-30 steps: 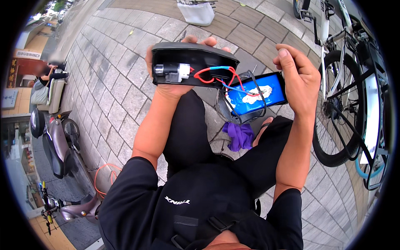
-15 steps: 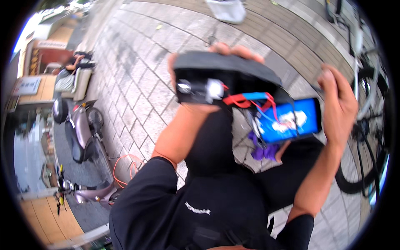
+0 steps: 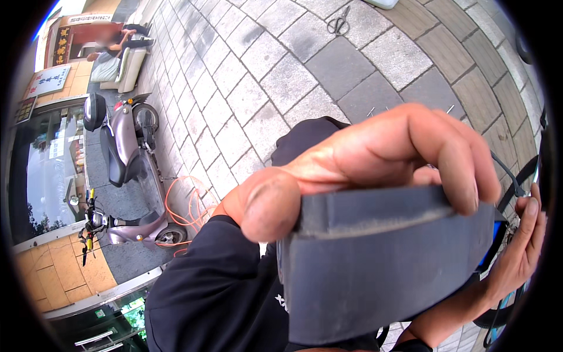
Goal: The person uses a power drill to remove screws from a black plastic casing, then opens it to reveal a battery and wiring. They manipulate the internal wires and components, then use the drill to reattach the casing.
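A dark grey plastic case [image 3: 387, 264] fills the lower right of the view, close to the camera, its broad outer face turned toward it. My left hand [image 3: 375, 146] grips it along the upper edge, thumb at the left end and fingers bent over the right part. Behind the case's right end shows a sliver of a blue block [image 3: 491, 245]; the case hides the rest, along with the inside and the wires. My right hand [image 3: 522, 237] is beside that end, apart from the case, its fingers stretched out and nothing visible in them.
Scissors [image 3: 338, 24] lie on the paving [image 3: 281, 76] ahead. At the left stands a purple-grey scooter [image 3: 126, 152], with an orange hose [image 3: 182, 196] next to it. A seated person [image 3: 114, 53] is farther off. Bicycle parts [image 3: 528, 170] line the right edge.
My left hand has brought the case nearer and turned it, so its outer face shows instead of its open inside. The blue block is now mostly hidden. My right hand has shifted right and lower.
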Motion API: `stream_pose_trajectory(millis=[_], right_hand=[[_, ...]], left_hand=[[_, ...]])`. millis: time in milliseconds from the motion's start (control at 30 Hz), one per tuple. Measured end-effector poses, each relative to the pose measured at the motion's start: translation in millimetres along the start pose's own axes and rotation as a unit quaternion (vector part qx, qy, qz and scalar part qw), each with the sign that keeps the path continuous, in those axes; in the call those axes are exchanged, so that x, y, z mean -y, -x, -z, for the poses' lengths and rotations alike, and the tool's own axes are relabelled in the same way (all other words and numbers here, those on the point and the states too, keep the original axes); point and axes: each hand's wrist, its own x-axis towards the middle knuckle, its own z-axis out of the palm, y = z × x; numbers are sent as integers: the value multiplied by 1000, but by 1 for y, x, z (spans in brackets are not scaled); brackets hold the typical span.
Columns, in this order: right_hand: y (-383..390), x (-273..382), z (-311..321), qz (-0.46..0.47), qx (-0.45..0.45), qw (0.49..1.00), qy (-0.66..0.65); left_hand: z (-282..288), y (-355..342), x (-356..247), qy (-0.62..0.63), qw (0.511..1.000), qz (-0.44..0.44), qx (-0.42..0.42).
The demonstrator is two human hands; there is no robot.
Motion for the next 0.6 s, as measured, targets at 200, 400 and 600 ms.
stream_pose_trajectory(millis=[200,400,600], right_hand=[[1,11,-16,-50,-57,997,32],[-10,-6,-13,-7,-17,1000,14],[-21,-13,-19,20,7,1000,13]], left_hand=[[-2,-2,2,28,999,13,-19],[12,-4,-3,44,999,27,9],[41,-9,-20,38,990,118,70]])
